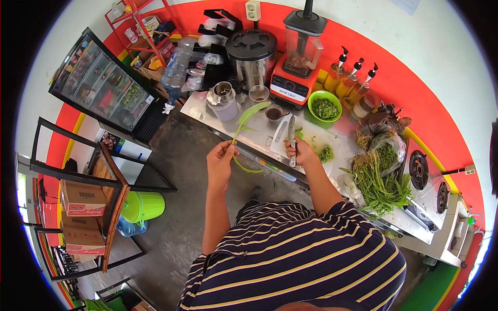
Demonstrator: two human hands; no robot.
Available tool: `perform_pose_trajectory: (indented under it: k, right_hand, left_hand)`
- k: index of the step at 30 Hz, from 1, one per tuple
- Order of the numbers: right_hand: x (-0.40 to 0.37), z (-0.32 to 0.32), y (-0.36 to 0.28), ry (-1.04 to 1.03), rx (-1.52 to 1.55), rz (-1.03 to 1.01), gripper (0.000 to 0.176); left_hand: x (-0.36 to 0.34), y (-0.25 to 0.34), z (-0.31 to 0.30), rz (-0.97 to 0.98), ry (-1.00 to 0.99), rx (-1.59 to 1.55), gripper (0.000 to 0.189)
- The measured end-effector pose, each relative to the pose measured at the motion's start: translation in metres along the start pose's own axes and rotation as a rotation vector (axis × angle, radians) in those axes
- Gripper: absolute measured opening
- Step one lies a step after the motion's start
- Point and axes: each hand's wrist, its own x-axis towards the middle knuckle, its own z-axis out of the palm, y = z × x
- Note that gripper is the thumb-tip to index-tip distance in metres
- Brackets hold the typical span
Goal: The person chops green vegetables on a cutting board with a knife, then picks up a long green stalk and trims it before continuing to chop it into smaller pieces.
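Pinched in my left hand (222,158) is a long green leaf (251,113), whose blade points up and whose pale curved stem hangs below the fingers. My right hand (302,151) is closed around the handle of a knife (292,130), its blade pointing up over a white cutting board (321,136). A small pile of chopped greens (326,153) lies on the board just right of my right hand. Beyond the board stands a green bowl (324,106) filled with chopped greens. A big bunch of leafy stalks (381,181) lies on the counter to the right.
A red blender (293,80), oil bottles (345,78) and a steel container (252,58) line the wall. A gas stove (426,181) is at the right. Small cups and a lidless pot (224,98) stand at the counter's left end.
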Motion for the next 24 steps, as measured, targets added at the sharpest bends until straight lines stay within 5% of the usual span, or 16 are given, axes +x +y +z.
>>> perform_pose_trajectory:
  k: [8,11,18,24]
  right_hand:
    - [-0.046,0.007,-0.002,-0.089,-0.092,0.013,0.049]
    - [-0.065,0.003,-0.008,-0.087,-0.169,-0.115,0.046]
    - [-0.151,0.029,0.009,0.179,-0.483,-0.777,0.037]
    - [-0.204,0.060,0.025,0.067,-0.572,-0.973,0.034]
  left_hand:
    - [0.021,-0.008,0.024,-0.035,-0.082,-0.015,0.020]
    - [0.028,-0.014,0.037,-0.062,-0.119,-0.030,0.019]
    - [0.042,-0.024,0.075,0.004,-0.300,-0.020,0.018]
    - [0.044,-0.015,0.111,-0.010,-0.451,-0.058,0.019]
